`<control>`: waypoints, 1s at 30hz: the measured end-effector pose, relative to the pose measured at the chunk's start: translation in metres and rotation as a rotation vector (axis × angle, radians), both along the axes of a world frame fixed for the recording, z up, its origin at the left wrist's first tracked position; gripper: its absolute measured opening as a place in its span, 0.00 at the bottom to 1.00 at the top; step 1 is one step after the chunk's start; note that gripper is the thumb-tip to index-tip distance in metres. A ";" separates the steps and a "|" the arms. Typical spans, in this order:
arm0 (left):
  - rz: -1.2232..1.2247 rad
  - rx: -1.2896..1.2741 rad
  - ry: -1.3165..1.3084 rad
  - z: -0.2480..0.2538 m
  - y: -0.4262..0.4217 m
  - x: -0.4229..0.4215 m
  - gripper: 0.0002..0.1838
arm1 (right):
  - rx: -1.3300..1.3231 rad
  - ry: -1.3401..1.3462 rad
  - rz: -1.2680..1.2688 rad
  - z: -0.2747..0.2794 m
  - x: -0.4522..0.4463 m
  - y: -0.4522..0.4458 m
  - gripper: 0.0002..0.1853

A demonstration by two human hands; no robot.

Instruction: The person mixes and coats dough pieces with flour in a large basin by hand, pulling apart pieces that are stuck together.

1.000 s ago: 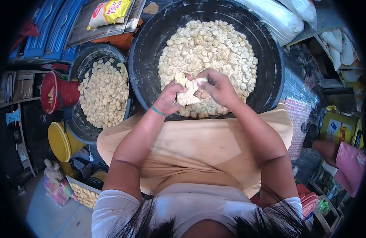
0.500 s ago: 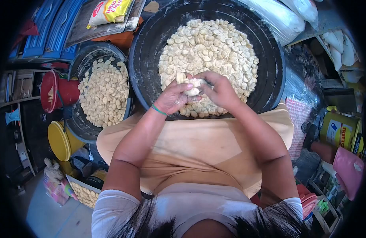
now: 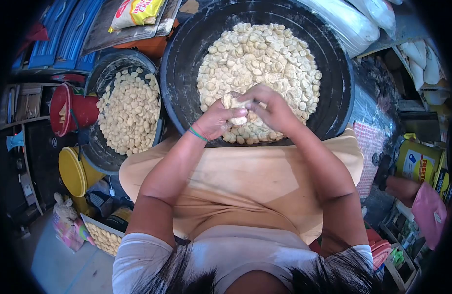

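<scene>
While both hands (image 3: 215, 122) (image 3: 274, 111) pinch one lump (image 3: 230, 102), its long axis perhaps eleven-to-five, one tub (image 3: 331, 93) lies beneath, another (image 3: 119, 59) at nine o'clock.

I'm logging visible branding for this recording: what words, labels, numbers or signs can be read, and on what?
"FREET", next letter unclear: yellow-green plastic container at right.
"BREAD CRUM", blurred, ending unclear: yellow-and-white plastic bag at upper left.
Too blurred to read: the bag's red logo.
Too small to read: white tag on pink cloth; round emblem on black panel at left.
</scene>
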State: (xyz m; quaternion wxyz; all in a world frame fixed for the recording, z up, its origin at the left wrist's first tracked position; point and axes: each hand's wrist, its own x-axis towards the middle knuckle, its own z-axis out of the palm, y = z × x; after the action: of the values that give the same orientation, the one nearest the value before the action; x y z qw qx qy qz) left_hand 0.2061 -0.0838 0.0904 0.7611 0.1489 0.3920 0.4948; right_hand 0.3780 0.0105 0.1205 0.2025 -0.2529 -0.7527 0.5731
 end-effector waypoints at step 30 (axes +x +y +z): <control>0.146 0.033 -0.141 -0.003 0.002 -0.009 0.16 | 0.572 -0.038 -0.143 0.004 0.001 0.005 0.17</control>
State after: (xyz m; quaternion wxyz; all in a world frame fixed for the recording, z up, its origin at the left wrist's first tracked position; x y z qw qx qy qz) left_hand 0.1976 -0.0817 0.0872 0.7460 0.0973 0.3393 0.5647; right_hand 0.3787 0.0155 0.1243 0.2912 -0.2488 -0.8676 0.3171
